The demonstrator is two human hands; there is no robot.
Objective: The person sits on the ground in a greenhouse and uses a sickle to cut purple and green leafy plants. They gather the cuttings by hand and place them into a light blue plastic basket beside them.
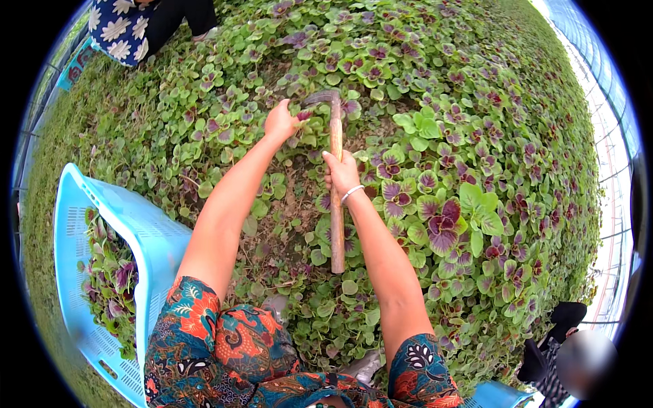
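Note:
My right hand is closed around the wooden handle of a sickle, whose curved metal blade points left at the top. Just left of the blade, my left hand reaches into the plants with its fingers bent at a purple-red leaf; whether it grips the leaf cannot be told. Red-and-green amaranth plants grow thickly around both hands, with some brown soil showing between them. On the left, a light-blue plastic basket lies tilted and holds picked amaranth leaves.
A person in flowered clothing is at the upper left, beside a blue crate. Another person is at the lower right, near a blue basket. Netting or sheeting borders the right side.

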